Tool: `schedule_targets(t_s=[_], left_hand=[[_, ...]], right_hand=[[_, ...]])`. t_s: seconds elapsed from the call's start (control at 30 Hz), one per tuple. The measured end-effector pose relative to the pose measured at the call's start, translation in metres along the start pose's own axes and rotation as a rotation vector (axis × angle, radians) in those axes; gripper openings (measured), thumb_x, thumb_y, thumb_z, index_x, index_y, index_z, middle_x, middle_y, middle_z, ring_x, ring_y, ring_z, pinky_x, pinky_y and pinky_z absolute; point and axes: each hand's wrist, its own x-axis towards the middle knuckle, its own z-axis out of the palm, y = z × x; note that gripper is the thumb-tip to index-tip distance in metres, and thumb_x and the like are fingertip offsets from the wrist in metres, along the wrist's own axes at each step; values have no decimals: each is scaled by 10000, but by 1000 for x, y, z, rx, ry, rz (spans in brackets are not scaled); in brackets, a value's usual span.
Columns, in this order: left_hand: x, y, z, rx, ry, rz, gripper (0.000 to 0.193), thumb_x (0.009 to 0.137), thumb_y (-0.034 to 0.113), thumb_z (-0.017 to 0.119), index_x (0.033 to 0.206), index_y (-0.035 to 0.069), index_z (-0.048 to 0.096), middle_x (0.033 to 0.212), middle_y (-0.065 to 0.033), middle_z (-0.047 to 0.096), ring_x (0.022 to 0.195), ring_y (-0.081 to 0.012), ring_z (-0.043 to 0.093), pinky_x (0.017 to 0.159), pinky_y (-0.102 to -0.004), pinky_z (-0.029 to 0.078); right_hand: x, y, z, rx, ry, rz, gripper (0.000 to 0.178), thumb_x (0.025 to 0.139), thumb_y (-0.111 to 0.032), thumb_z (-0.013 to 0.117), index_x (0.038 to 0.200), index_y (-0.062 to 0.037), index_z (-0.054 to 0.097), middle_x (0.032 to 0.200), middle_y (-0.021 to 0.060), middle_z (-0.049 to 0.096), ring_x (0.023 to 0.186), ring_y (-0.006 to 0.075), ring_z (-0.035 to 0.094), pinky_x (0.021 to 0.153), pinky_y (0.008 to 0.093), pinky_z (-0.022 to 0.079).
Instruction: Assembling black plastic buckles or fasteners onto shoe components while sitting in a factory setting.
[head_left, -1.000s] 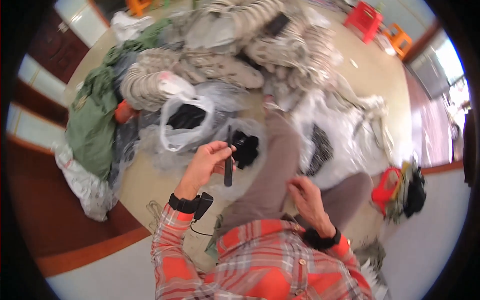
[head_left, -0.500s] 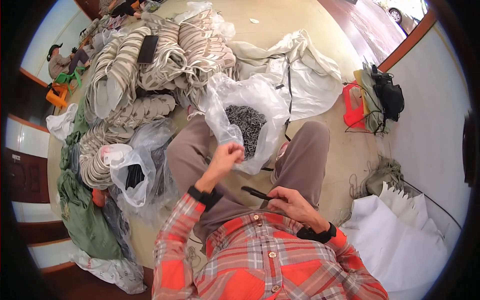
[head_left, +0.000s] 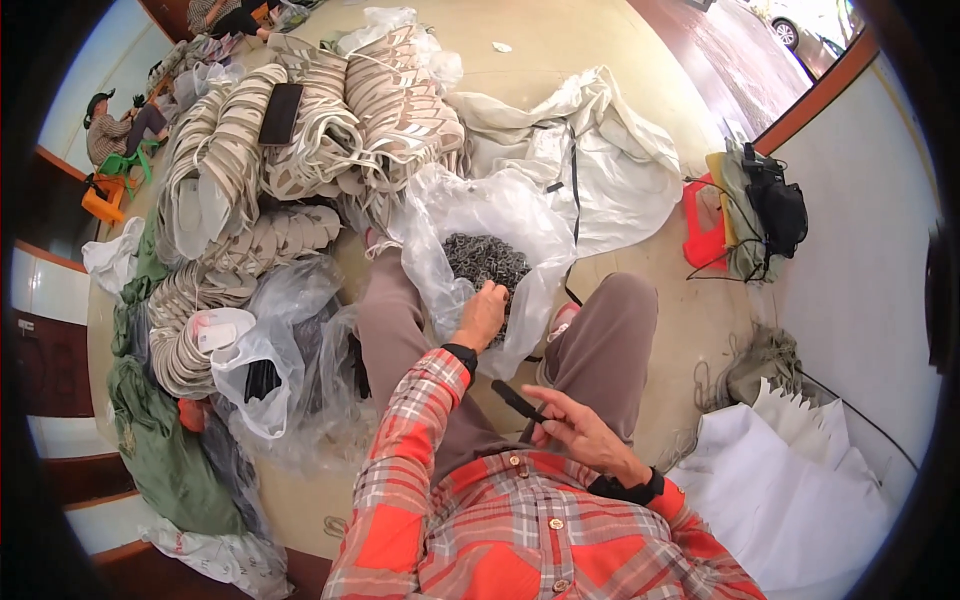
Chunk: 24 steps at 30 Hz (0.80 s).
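A clear plastic bag (head_left: 540, 225) stands open between my knees, holding a heap of small dark metal pieces (head_left: 485, 258) that look like buckles. My left hand (head_left: 482, 318) reaches into it, fingertips pinched together at the near edge of the heap. Whether a piece is between them is too small to make out. In front of my waist, my right hand (head_left: 578, 428) grips a short black strap (head_left: 515, 400), its free end pointing up and left toward the bag. The index finger stretches along over the strap.
Bundles of beige strappy shoe uppers (head_left: 405, 110) are piled at the far left, a black phone (head_left: 281, 114) on top. A smaller bag with black strips (head_left: 262, 380) sits left. White sheeting (head_left: 780, 470) and a red stool (head_left: 705, 225) are at right. Two people sit far left.
My left hand has moved forward and right, from above the bag's near rim into the heap. The right hand's index finger has straightened, and the strap has tilted more upright.
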Motion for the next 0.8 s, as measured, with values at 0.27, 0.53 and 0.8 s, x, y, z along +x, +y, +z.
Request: schedule_targets(t_s=[0.27, 0.53, 0.8], left_hand=[[-38, 41, -82, -1111, -94, -499, 231, 838, 56, 565, 1054, -24, 563, 838, -112, 614, 744, -186, 625, 670, -299, 532], [-124, 86, -163, -1446, -158, -428, 304, 837, 8, 567, 1130, -64, 528, 937, -117, 617, 821, -174, 630, 734, -271, 537], [-161, 101, -172, -1377, -135, -388, 289, 836, -5, 557, 1122, -36, 531, 919, -117, 612, 787, -173, 617, 688, -273, 523]], right_hand=[[14, 14, 4, 260, 38, -69, 492, 852, 61, 352, 1326, -69, 347, 894, 79, 537, 728, 129, 556, 629, 251, 476], [16, -7, 15, 304, 34, -57, 474, 877, -4, 421, 1337, -76, 333, 869, 32, 484, 622, 75, 468, 500, 200, 383], [10, -3, 23, 169, 11, -88, 373, 913, -66, 441, 1285, -68, 417, 759, -19, 479, 620, 46, 430, 539, 186, 374]])
